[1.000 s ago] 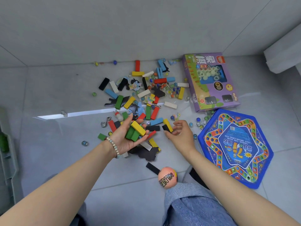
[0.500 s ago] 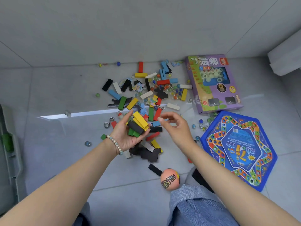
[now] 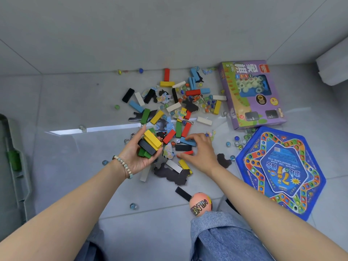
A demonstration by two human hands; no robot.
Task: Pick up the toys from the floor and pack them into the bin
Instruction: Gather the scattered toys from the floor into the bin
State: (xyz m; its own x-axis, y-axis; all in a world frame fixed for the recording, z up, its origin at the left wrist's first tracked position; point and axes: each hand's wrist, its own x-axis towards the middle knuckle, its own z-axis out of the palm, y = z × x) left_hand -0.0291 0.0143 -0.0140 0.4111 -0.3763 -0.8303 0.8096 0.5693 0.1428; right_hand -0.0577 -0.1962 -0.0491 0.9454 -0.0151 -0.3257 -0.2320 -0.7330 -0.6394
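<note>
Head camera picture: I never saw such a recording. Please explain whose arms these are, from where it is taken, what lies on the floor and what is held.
No machine here: a person wears one camera on the head, looking down, so both bare arms are that person's own. The left hand holds a stack of blocks, yellow, black and green. The right hand reaches over a blue block and a black block on the grey floor; whether it grips them I cannot tell. Around lie loose blocks, marbles, a purple game box, a blue game board and a peach ball. The grey plastic edge at far left may be the bin.
</note>
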